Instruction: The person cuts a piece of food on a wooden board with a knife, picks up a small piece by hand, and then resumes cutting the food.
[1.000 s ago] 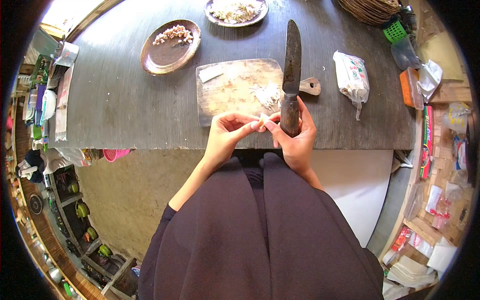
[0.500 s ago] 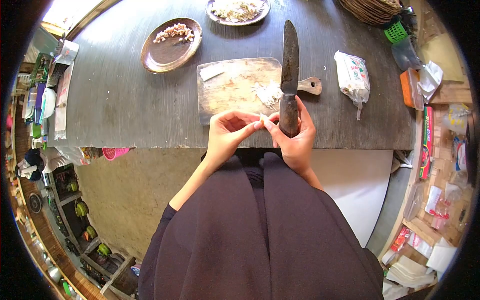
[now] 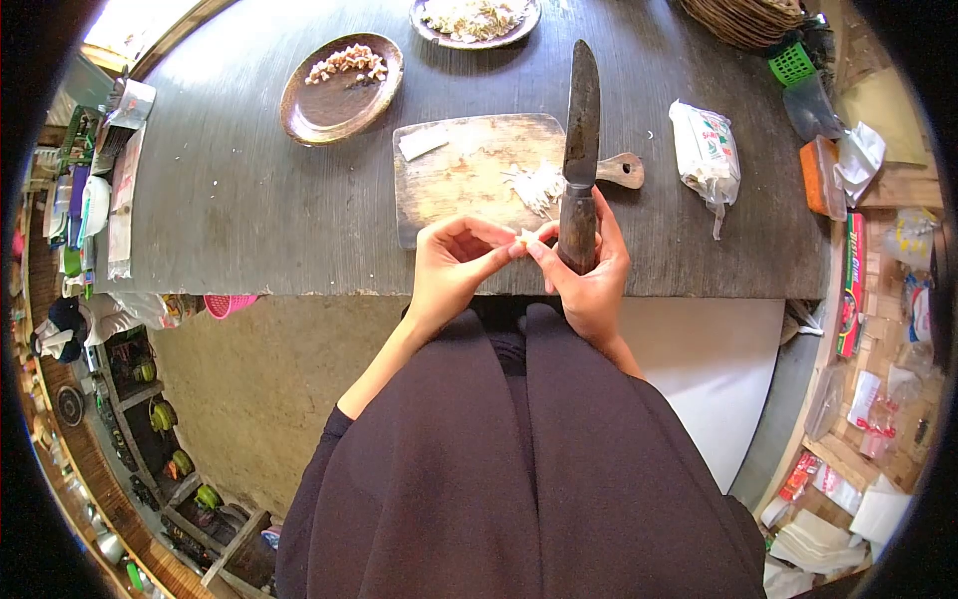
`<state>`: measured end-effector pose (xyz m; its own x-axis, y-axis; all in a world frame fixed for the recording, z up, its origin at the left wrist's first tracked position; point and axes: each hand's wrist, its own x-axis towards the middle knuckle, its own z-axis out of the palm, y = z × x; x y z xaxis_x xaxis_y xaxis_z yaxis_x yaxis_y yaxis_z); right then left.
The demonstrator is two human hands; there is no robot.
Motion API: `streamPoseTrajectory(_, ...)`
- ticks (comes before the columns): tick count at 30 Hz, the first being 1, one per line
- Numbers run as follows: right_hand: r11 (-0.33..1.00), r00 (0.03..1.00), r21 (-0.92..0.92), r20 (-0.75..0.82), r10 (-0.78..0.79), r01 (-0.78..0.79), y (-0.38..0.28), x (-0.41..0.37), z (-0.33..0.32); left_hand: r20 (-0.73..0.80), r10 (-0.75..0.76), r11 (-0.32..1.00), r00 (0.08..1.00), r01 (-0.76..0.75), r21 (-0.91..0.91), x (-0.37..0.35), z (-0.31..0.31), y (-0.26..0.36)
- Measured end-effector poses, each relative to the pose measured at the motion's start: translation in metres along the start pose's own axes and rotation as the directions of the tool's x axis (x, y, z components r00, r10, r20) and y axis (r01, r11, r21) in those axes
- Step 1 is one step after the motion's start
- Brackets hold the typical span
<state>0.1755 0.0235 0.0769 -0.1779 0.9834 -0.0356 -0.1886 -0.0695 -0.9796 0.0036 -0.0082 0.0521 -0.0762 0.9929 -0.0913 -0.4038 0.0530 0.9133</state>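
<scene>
In the head view, my right hand (image 3: 589, 285) is closed around the dark wooden handle of a knife (image 3: 581, 130), its broad blade pointing up and away from me. That hand's thumb and a finger also reach a small pale piece (image 3: 525, 237) that looks like a garlic clove. My left hand (image 3: 449, 270) pinches the same piece from the other side; fingers partly cover it. Just beyond the hands lies a worn wooden cutting board (image 3: 459, 180) with thin white slivers (image 3: 537, 188) on its right half and a flat white piece (image 3: 423, 144) at its upper left.
A brown plate (image 3: 344, 112) with small chopped pinkish-brown pieces (image 3: 346, 65) stands at the back left. Behind the board is another plate (image 3: 477, 42) of pale shreds. A white plastic packet (image 3: 705, 155) lies right of the board's handle. The dark table's (image 3: 230, 240) front edge runs beneath my hands.
My fingertips have shifted slightly around the small pale piece, which shows whiter now. The knife has moved a touch to the right; the board and plates stay put.
</scene>
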Motion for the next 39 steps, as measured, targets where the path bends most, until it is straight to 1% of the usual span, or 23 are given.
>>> streamPoseTrajectory(3, 1.0, 1.0, 0.008, 0.0, 0.015, -0.015, -0.002, 0.001, 0.0, -0.002, 0.007, 1.0, 1.0, -0.007, 0.028, 0.0, 0.002, 0.003)
streamPoseTrajectory(6, 1.0, 1.0, -0.007, 0.005, 0.021, -0.021, -0.003, 0.001, 0.0, -0.03, 0.006, 1.0, 1.0, -0.005, 0.023, 0.0, 0.005, 0.002)
streamPoseTrajectory(13, 0.999, 0.999, -0.044, 0.028, 0.021, -0.02, -0.006, 0.003, -0.001, -0.038, -0.013, 1.0, 0.999, 0.014, 0.016, 0.005, 0.004, 0.002)
streamPoseTrajectory(16, 0.999, 0.999, -0.045, 0.025, 0.023, -0.022, -0.006, 0.004, -0.001, -0.036, -0.033, 0.998, 0.999, 0.035, 0.054, 0.006, 0.004, 0.003)
streamPoseTrajectory(22, 0.996, 0.999, -0.089, 0.04, 0.004, 0.0, -0.003, 0.006, -0.003, -0.022, 0.006, 0.998, 1.0, -0.004, 0.063, 0.008, 0.004, 0.001)
streamPoseTrajectory(24, 0.993, 0.999, -0.12, 0.047, -0.002, 0.007, -0.001, 0.006, -0.003, -0.04, 0.039, 0.991, 0.998, -0.033, 0.128, 0.009, 0.004, 0.0)
streamPoseTrajectory(25, 0.993, 0.999, -0.12, 0.049, -0.001, 0.006, 0.0, 0.006, -0.003, -0.042, 0.039, 0.991, 0.998, -0.033, 0.128, 0.009, 0.005, 0.001)
streamPoseTrajectory(27, 0.998, 1.0, -0.067, 0.005, -0.002, 0.002, 0.002, 0.005, -0.001, -0.031, -0.013, 0.997, 0.999, 0.016, 0.073, 0.009, 0.008, 0.007)
streamPoseTrajectory(30, 0.998, 0.999, -0.061, -0.034, 0.011, -0.013, 0.0, 0.007, 0.0, -0.018, -0.044, 0.994, 0.999, 0.045, 0.095, 0.008, 0.003, 0.007)
streamPoseTrajectory(34, 0.997, 1.0, -0.074, -0.01, 0.009, -0.01, 0.002, 0.009, -0.002, -0.052, -0.037, 0.995, 0.998, 0.042, 0.093, 0.008, -0.002, 0.002)
streamPoseTrajectory(35, 0.997, 1.0, -0.071, -0.02, 0.019, -0.02, 0.003, 0.01, -0.003, -0.08, -0.016, 0.963, 0.997, 0.037, 0.266, 0.009, -0.006, 0.0)
streamPoseTrajectory(36, 0.997, 0.999, -0.068, -0.031, 0.028, -0.03, 0.003, 0.01, -0.004, -0.104, 0.009, 0.902, 0.995, 0.037, 0.43, 0.011, -0.009, 0.0)
streamPoseTrajectory(37, 0.997, 0.999, -0.068, -0.031, 0.029, -0.032, 0.004, 0.009, -0.006, -0.104, 0.008, 0.902, 0.995, 0.038, 0.43, 0.013, -0.01, 0.0)
streamPoseTrajectory(39, 0.991, 0.996, -0.103, -0.05, 0.075, -0.08, 0.007, 0.008, -0.013, -0.206, 0.044, 0.702, 0.978, 0.116, 0.702, 0.016, -0.013, 0.002)
